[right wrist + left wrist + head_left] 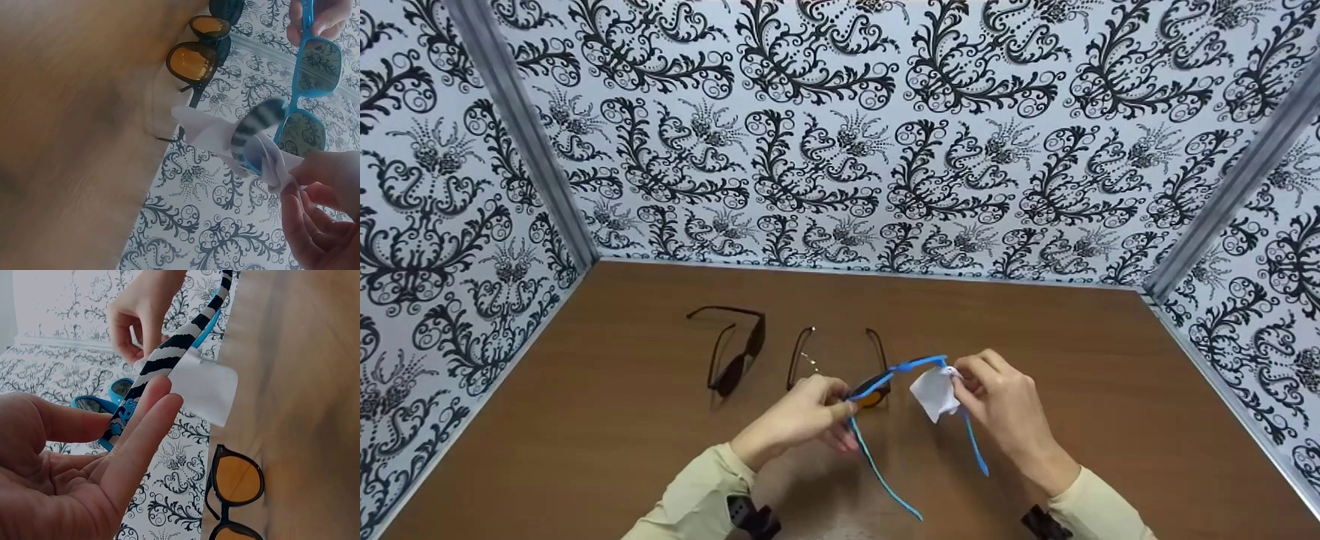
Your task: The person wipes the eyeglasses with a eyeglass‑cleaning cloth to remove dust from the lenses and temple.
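Blue-framed sunglasses (908, 366) with dark lenses are held up above the table between both hands, their temples pointing toward me. My left hand (810, 416) pinches them at the left hinge between thumb and fingers; in the left wrist view a zebra-striped temple (169, 354) runs out from that grip. My right hand (1003, 397) pinches a white cleaning cloth (935, 393) at the right hinge. In the right wrist view the cloth (211, 132) is folded around the right temple close to the lens, and its loose end hangs down.
Behind my left hand on the brown table (1080, 360) lie black-framed glasses with orange lenses (874, 397), partly hidden. Dark sunglasses (739, 360) lie farther left, temples unfolded. Patterned panels (825, 150) stand around the back and sides.
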{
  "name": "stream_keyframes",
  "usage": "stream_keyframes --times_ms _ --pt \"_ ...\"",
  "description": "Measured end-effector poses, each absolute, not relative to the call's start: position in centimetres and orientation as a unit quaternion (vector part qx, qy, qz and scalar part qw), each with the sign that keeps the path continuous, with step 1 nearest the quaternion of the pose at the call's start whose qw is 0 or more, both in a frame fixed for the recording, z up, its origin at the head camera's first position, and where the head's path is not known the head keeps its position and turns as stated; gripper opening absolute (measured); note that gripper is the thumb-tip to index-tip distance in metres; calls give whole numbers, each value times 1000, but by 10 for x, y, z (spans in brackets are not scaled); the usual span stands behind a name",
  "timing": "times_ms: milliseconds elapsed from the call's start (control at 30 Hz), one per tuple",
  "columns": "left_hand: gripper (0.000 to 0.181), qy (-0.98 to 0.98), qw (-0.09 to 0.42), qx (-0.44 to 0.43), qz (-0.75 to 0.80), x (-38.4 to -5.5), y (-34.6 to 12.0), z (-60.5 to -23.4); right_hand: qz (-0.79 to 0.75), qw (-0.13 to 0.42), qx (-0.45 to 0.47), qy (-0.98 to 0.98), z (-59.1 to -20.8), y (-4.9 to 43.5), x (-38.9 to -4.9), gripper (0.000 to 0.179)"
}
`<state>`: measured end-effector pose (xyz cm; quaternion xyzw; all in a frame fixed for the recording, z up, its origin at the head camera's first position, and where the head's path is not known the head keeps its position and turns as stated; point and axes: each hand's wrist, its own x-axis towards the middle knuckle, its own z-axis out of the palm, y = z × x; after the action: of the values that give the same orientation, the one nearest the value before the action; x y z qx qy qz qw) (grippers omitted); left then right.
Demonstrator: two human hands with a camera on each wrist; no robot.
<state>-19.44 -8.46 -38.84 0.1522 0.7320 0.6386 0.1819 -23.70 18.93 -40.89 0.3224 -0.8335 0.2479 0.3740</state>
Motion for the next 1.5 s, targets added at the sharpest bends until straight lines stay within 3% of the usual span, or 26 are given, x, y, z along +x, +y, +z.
stream_keyframes --times_ms 233,667,1500 --pt "9 733 182 165 635 -192 -79 -391 243 396 333 -820 -408 190 -235 22" --pt "11 723 178 156 649 -194 -83 -393 199 372 333 -843 -415 192 -227 21" --pt "15 737 121 131 652 -208 -98 -390 182 363 360 -840 -423 199 -205 22"
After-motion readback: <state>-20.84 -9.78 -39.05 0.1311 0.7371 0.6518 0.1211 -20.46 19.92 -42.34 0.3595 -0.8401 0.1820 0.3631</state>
